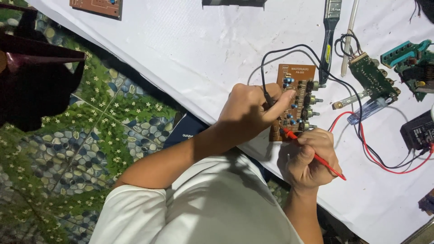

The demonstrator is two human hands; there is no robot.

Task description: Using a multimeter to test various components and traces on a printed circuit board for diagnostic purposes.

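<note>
Probing in hand — the brown circuit board (293, 101) lies on the white sheet (190, 49), centre-right. The left hand (248, 110) is clenched around the black probe (267, 97), the right hand (312, 158) around the red probe (312, 151) (both tips on the board). Steady contact is judged essential next

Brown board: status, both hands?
Left hand pins black probe on brown board. Right hand holds red probe at its lower edge. Leads trail right, nothing obstructing.

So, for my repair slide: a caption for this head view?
Left hand presses black probe, right hand red probe, onto brown circuit board.
</note>
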